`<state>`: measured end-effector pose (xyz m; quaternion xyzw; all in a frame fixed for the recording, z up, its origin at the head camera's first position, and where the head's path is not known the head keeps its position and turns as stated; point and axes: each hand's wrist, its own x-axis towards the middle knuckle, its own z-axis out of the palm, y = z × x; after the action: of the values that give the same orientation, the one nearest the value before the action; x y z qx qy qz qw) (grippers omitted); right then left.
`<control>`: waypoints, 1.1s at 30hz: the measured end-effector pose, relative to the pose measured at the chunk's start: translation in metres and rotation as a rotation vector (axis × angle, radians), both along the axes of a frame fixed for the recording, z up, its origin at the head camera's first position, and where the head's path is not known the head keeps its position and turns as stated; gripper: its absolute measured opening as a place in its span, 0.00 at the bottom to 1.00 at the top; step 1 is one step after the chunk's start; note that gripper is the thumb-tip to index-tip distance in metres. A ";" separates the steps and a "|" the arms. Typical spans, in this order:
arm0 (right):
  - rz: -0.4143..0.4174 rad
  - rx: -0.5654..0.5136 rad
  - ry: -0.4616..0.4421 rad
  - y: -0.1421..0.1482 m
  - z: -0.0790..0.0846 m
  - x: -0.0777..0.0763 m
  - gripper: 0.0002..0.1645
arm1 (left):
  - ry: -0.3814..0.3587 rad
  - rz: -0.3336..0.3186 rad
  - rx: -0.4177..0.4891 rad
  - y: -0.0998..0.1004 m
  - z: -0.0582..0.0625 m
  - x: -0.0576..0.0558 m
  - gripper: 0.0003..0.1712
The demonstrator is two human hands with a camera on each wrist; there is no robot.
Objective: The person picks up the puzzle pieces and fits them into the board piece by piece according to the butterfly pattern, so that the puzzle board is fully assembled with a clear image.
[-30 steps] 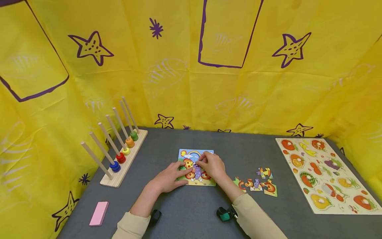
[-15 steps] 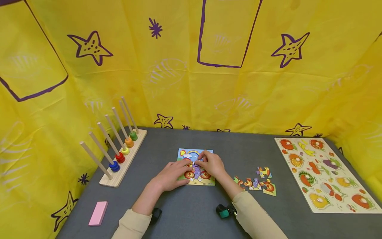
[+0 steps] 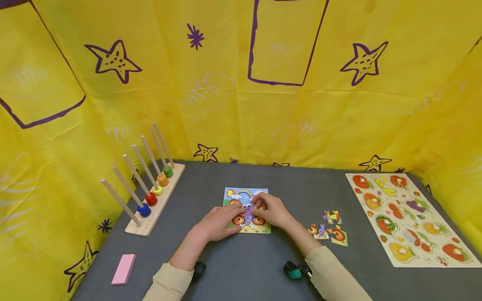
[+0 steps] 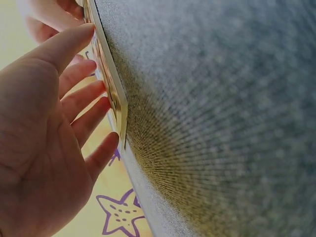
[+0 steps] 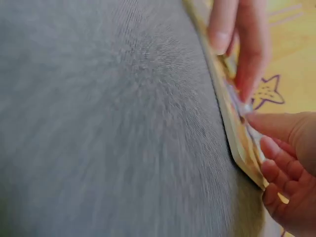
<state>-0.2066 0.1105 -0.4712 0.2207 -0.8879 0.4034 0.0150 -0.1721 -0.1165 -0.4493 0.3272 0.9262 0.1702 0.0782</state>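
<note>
A butterfly jigsaw puzzle (image 3: 244, 195) lies on the dark table before me, its purple smiling face showing between my hands. My left hand (image 3: 220, 221) rests its extended fingertips on the left part of the picture; in the left wrist view its fingers (image 4: 86, 94) are spread along the board's edge. Over the right half, my right hand (image 3: 274, 210) has thumb and forefinger bent around a purple puzzle piece (image 3: 247, 209) in the middle. From the right wrist view, the right thumb (image 5: 276, 124) reaches the board's surface while the other fingers curl below it.
Several loose puzzle pieces (image 3: 340, 237) lie right of my right forearm. A fruit puzzle board (image 3: 404, 246) sits at the far right. To the left stand a wooden peg stacker (image 3: 158, 211) with coloured rings and a pink block (image 3: 124, 269). Yellow cloth (image 3: 241, 108) hangs behind.
My right hand has shifted slightly right, with thumb and forefinger farther apart, uncovering the butterfly's face. The right forearm has swung right and now covers one loose piece. My left hand has barely moved.
</note>
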 end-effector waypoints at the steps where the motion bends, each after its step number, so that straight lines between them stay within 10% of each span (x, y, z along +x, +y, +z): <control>1: -0.012 -0.010 0.001 0.006 0.002 0.002 0.11 | 0.007 -0.004 -0.012 0.000 0.000 0.000 0.29; 11: -0.283 0.056 0.059 0.112 0.014 0.031 0.10 | 0.060 -0.036 -0.051 0.002 -0.002 -0.001 0.30; 18: -0.422 0.214 -0.006 0.175 0.017 0.054 0.30 | 0.065 -0.032 -0.059 0.001 -0.001 -0.001 0.30; 33: -0.506 0.202 -0.069 0.187 0.006 0.058 0.31 | 0.064 -0.047 -0.043 0.002 -0.003 -0.002 0.29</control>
<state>-0.1484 0.2972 -0.4649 -0.0218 -0.9506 0.3033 0.0632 -0.1744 -0.1147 -0.4527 0.3523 0.9237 0.1379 0.0596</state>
